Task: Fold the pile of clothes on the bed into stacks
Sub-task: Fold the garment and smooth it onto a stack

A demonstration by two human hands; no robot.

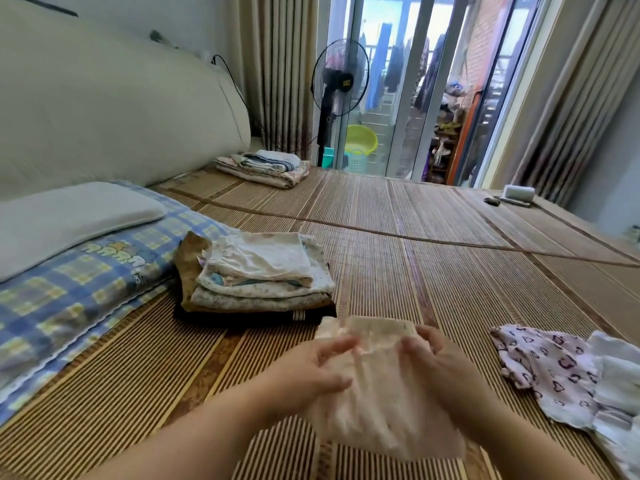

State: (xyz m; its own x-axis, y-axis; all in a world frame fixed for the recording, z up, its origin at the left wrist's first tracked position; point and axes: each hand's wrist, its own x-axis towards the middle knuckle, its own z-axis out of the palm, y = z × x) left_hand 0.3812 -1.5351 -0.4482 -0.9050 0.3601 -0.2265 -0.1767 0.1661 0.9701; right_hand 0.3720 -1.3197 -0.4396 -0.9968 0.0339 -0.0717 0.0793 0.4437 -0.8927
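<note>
Nearest to the camera, a pale garment (384,414) lies flat on the woven mat (450,271) that covers the bed. Both hands are on its upper part. The left hand (322,368) pinches the cloth between thumb and fingers, and the right hand (436,355) has its fingers curled around the top edge. The two hands are close together but do not touch.

To the right, some unfolded clothes lie on the mat: a white piece with dark hearts (547,368) and, touching it, a plain white cloth (616,375).

Just behind the garment stands a stack of folded clothes (263,275), beside a blue checked sheet (86,289) with a grey pillow (69,216) on it. Far behind, near the headboard, there is a second folded pile (263,166). Beyond the bed stand a black fan (337,81) and a yellow basin (360,138).
</note>
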